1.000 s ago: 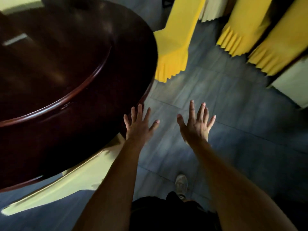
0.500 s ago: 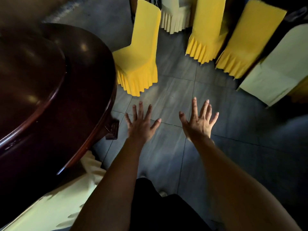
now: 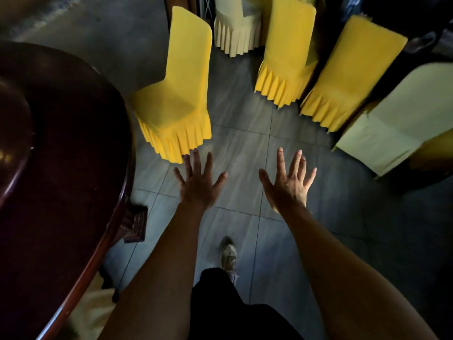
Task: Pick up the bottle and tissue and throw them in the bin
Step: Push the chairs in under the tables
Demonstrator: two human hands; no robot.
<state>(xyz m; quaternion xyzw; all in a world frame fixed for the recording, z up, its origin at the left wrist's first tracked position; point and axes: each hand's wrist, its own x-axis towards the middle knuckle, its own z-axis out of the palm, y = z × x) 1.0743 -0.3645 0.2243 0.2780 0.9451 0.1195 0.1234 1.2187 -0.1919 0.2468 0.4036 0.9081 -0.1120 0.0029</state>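
no bottle, tissue or bin shows anywhere in this view, so where they lie cannot be told; they may be out of frame.

the left hand [image 3: 198,185] and right hand [image 3: 288,186] are both stretched forward, palms down, fingers spread wide apart, each grip empty and clamped on nothing. they hover side by side above the tiled floor [image 3: 245,143], near each other but not touching. held flat and open like this, they look ready for a reach, not busy with one, likely because nothing to grasp is within range yet.

below the hands, between the forearms, a shoe [image 3: 229,253] is planted on the tiles, which suggests the person is on foot and looking for the things.

left of the left grip curves the dark wooden surface [image 3: 73,168], its visible top bare. just ahead of the left fingertips stands a yellow covered chair [image 3: 179,99], turned toward that surface. further ahead and to the right of the right grip stand more yellow chairs [image 3: 286,57] and pale cream ones [image 3: 392,123], bunched close together as if stored aside.

no brand, label or writing can be read; the light is dim and edges are blurred.
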